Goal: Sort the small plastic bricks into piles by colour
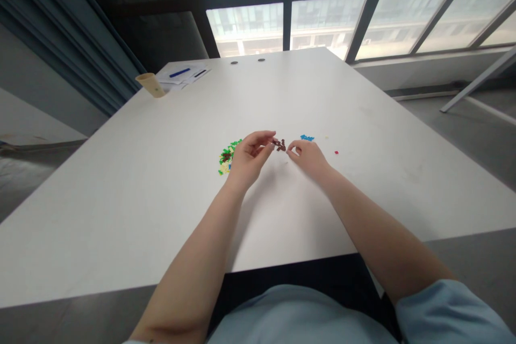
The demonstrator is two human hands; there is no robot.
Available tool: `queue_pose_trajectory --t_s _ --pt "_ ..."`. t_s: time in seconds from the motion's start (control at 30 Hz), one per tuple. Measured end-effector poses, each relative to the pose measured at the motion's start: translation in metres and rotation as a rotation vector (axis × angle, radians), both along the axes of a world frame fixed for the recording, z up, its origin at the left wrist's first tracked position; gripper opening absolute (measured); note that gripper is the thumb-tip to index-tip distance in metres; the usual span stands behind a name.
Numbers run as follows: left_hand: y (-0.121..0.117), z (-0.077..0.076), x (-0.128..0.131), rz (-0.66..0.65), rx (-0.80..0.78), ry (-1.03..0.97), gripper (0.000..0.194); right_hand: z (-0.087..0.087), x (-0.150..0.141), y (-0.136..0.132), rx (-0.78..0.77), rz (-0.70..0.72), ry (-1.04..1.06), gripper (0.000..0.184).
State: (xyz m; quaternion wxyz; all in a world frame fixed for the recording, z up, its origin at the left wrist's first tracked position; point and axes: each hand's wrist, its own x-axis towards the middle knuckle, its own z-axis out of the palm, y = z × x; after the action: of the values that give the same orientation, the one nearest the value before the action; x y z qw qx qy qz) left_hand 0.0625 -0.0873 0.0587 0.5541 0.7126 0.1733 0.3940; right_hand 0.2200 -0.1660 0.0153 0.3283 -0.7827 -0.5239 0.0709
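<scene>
We hold a small cluster of dark brown plastic bricks (279, 144) between our two hands, and it seems to be lifted slightly off the white tabletop (387, 134). Our left hand (250, 158) is narrowly closed, with its fingertips (273, 133) pinching the left end of the cluster. Pieces this tiny can only be managed at the fingertips, which likely explains the tight pinch. Our right hand (306, 157) is also curled narrowly, with its fingertips (290, 151) at the cluster's right end. We cannot tell whether they grip it or only sit just beside it. With the hands facing each other, the cluster stays in plain view at the centre.

Just left of our left hand lies a loose heap of green, yellow, blue and brown bricks (228, 157). To the right, a few blue bricks (307, 138) lie beyond our right hand, and a lone red brick (336, 152) sits further right. Far off on the tabletop are a paper cup (151, 85) and some papers with a blue pen (179, 72) on them. Beyond the far edge, a large window (282, 11) lets in the daylight.
</scene>
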Motion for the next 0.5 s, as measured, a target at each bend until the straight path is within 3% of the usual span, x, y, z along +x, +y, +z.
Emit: queue_pose_trajectory --t_s 0.23,0.5 --pt "-0.009 0.001 0.002 -0.12 -0.042 -0.021 0.015 0.004 -0.001 -0.002 -0.022 0.028 -0.014 0.017" --pt "-0.014 0.007 0.001 -0.124 0.016 -0.019 0.01 0.002 0.003 -0.007 -0.094 0.288 -0.089 0.017"
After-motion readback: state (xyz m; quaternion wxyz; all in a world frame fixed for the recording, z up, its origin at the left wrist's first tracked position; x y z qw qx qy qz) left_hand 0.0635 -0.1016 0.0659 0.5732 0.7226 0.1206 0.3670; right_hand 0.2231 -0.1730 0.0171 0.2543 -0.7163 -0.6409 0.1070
